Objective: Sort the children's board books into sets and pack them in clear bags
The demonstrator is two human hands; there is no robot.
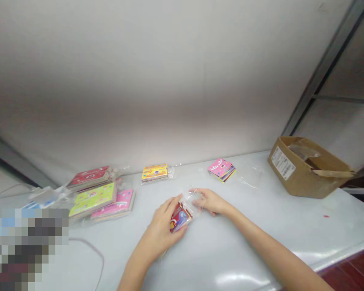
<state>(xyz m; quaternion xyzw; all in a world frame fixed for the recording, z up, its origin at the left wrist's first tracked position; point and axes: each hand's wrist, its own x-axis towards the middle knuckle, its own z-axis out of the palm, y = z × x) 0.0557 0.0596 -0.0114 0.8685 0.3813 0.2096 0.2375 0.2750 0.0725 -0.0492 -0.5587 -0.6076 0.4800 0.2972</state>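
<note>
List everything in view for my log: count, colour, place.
Packet: 1, red and blue, front centre
Small yellow stack: 1, yellow, back centre
Small pink stack: 1, pink, back, right of centre
Plastic film: 1, clear, beside small pink stack
Large stacks: 3, red, lime, pink, left
Wrapped items: count unclear, blue and white, left
Cardboard box: 1, brown, right
Scrap: 1, red, right
Cable: count unclear, grey, left
Table: 1, pale grey, underneath
Wall: 1, pale, behind
Frame bars: several, grey, both sides
Floor: 1, red, bottom right
Left hand: 1, bare, holding the packet
Right hand: 1, bare, at packet's plastic end
</note>
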